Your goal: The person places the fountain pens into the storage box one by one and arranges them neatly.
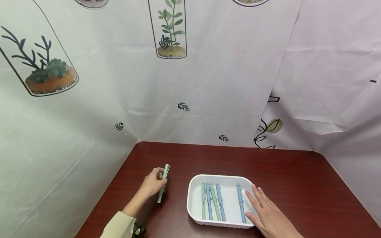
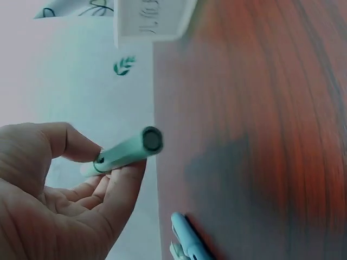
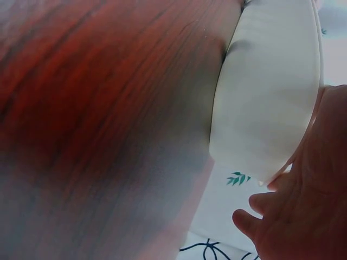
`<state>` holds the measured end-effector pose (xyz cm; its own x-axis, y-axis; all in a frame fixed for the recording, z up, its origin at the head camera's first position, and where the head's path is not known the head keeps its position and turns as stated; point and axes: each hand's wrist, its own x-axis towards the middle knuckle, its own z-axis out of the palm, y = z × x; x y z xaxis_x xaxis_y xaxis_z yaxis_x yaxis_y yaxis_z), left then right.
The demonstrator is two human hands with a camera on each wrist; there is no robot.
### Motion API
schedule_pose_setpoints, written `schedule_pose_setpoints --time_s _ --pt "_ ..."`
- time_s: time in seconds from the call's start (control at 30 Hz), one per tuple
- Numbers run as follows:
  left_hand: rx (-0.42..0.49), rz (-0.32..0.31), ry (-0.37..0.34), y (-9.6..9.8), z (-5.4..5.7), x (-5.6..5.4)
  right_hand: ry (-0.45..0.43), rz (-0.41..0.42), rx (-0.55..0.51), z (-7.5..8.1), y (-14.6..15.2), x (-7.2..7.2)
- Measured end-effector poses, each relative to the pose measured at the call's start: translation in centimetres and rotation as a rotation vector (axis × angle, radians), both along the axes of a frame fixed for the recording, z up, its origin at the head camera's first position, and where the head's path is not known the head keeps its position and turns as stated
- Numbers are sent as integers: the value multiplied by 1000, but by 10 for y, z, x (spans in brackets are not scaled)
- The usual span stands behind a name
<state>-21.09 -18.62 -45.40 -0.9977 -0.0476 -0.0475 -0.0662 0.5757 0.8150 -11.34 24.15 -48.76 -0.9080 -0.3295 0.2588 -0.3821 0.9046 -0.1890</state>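
Observation:
My left hand [image 1: 152, 183] pinches a light green pen [image 1: 162, 188] between thumb and fingers, above the table left of the white tray [image 1: 190, 198]. In the left wrist view, the barrel end of this green pen [image 2: 127, 151] points toward the camera. A blue pen [image 2: 188, 238] lies on the table below the hand, beside a partly cut-off pale green piece. Fingers spread and mostly straight, my right hand [image 1: 268, 211] rests at the tray's right rim. Inside the tray lie several pens: a green pen [image 1: 203, 201] leftmost, blue and green ones beside it, and a blue pen [image 1: 241, 203] apart on the right.
The dark red-brown table [image 1: 238, 162] has rounded far corners. A pale cloth [image 1: 208, 82] printed with plants hangs behind and on both sides. A dark band with a small ornament [image 1: 138, 230] circles my left wrist.

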Motion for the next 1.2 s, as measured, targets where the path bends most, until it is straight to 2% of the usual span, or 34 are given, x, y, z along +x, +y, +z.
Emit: schedule_pose_setpoints --time_s 0.13,0.3,0.47,0.6,0.7,0.83,1.0,1.2 --pt "220 -9 -26 8 4 4 38 18 -5 -1 0 0" --pt "347 -50 -41 14 8 7 -26 -6 -19 -1 -1 1" --pt "393 -92 -43 20 14 9 -47 -11 -17 0 -1 1" --pt "420 -104 -53 27 20 12 -49 -15 -7 1 -2 1" --pt "437 -102 -63 34 24 15 -80 -27 -12 3 -2 1" --pt "465 -140 -65 43 28 16 -109 -34 -21 5 -2 1" --pt "519 -216 -77 54 29 16 -97 -35 -26 5 -3 2" --pt "554 -262 -100 69 27 20 -57 -30 -25 3 -2 2"
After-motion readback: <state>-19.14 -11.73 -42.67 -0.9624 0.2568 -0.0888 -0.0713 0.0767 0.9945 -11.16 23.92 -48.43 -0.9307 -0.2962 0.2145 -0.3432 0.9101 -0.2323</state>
